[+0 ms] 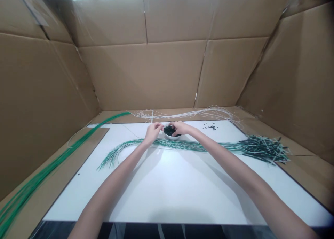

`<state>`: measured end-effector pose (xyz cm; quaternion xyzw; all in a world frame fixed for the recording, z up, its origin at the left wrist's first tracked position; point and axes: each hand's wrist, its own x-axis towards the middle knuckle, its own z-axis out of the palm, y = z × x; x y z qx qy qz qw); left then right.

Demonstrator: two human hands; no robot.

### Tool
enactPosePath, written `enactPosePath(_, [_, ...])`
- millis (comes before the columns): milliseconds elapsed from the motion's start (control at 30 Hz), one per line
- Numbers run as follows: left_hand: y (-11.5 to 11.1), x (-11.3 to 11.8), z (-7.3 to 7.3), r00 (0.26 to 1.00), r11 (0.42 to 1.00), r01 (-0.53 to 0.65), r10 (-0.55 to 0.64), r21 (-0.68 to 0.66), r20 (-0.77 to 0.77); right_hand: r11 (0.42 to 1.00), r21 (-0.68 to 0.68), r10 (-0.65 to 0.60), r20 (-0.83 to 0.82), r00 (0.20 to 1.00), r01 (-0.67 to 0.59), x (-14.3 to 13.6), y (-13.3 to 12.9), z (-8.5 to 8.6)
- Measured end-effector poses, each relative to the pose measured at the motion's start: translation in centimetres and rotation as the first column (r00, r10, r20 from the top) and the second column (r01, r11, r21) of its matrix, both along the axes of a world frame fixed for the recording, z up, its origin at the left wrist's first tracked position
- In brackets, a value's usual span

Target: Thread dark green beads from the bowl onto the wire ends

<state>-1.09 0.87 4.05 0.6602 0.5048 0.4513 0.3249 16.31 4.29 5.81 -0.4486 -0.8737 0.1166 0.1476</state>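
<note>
A small white bowl (172, 137) filled with small black pieces (169, 130) stands near the far side of the white board. At its left rim is my left hand (153, 131), thumb and fingers pinched together; whatever they hold is too small to make out. My right hand (180, 128) reaches into the bowl from the right, its fingers curled down among the black pieces and their tips partly hidden. Just in front of the bowl, under both forearms, lies a long bundle of green and white wires (182, 145). Dark sleeve-like pieces (266, 150) cover its right end.
Loose black pieces (211, 126) lie scattered at the board's far right. Another bundle of green wires (65, 155) runs along the left, leading into thin white strands (182, 113) at the back. Cardboard walls (172, 71) enclose the white board (167, 186) on three sides.
</note>
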Motion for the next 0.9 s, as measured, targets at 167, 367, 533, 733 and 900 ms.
enactPosePath(167, [-1.8, 1.5, -2.2, 0.976, 0.969, -0.209, 0.215, 0.131, -0.029, 0.997, 0.003, 0.072, 0.089, 0.993, -0.072, -1.0, 0.7, -1.3])
enactPosePath(367, [-3.1, 2.4, -4.0, 0.944, 0.907, -0.215, 0.288, 0.362, -0.160, 0.995, 0.057, 0.078, 0.092, 0.993, -0.084, -0.5, 0.2, -2.3])
enactPosePath(533, [-3.2, 2.5, -4.0, 0.950, 0.906, -0.197, 0.271, 0.375, -0.157, 0.992, 0.116, 0.054, -0.039, 0.998, -0.050, 0.7, -0.8, -2.3])
enactPosePath(733, [-3.0, 2.5, -4.0, 0.951, 0.909, -0.220, 0.280, 0.353, -0.131, 0.996, 0.086, 0.024, -0.211, 0.977, -0.006, 1.3, -1.4, -2.2])
enactPosePath(900, [-3.1, 2.5, -3.8, 0.949, 0.917, -0.172, 0.252, 0.361, -0.187, 1.000, -0.021, -0.029, -0.378, 0.925, 0.023, 1.5, -1.4, -2.6])
